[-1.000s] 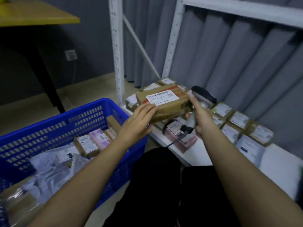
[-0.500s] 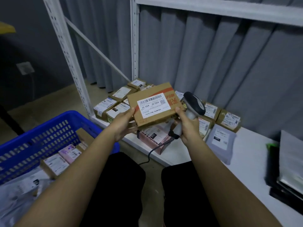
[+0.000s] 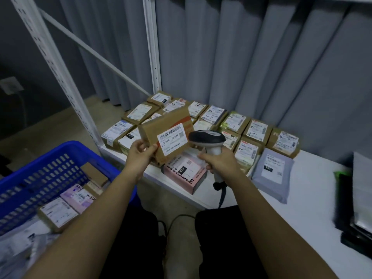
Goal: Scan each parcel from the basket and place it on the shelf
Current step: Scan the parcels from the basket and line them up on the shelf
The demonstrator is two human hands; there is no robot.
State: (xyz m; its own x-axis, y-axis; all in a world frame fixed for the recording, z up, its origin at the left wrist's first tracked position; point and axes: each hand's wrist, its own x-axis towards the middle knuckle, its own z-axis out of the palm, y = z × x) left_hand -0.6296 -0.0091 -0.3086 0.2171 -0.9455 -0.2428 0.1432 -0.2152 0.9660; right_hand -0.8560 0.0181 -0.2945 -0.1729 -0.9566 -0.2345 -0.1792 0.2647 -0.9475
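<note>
My left hand (image 3: 141,153) grips the near left corner of a brown cardboard parcel (image 3: 161,127) with a white barcode label, held tilted above the shelf's front edge. My right hand (image 3: 218,161) holds a grey handheld scanner (image 3: 207,138) by its handle, its dark head right beside the parcel's label. The white shelf (image 3: 302,198) carries several labelled parcels in rows at the back. The blue basket (image 3: 50,158) stands at the lower left with several parcels inside.
A pink box (image 3: 187,174) lies at the shelf's front edge under the held parcel. A grey mailer bag (image 3: 271,174) lies to its right. Dark flat items (image 3: 356,208) sit at the far right. White shelf uprights (image 3: 153,47) stand before grey curtains.
My view has turned right toward the shelf. The parcel has tilted with its label now facing the scanner, and my right hand has drawn the scanner closer to the label.
</note>
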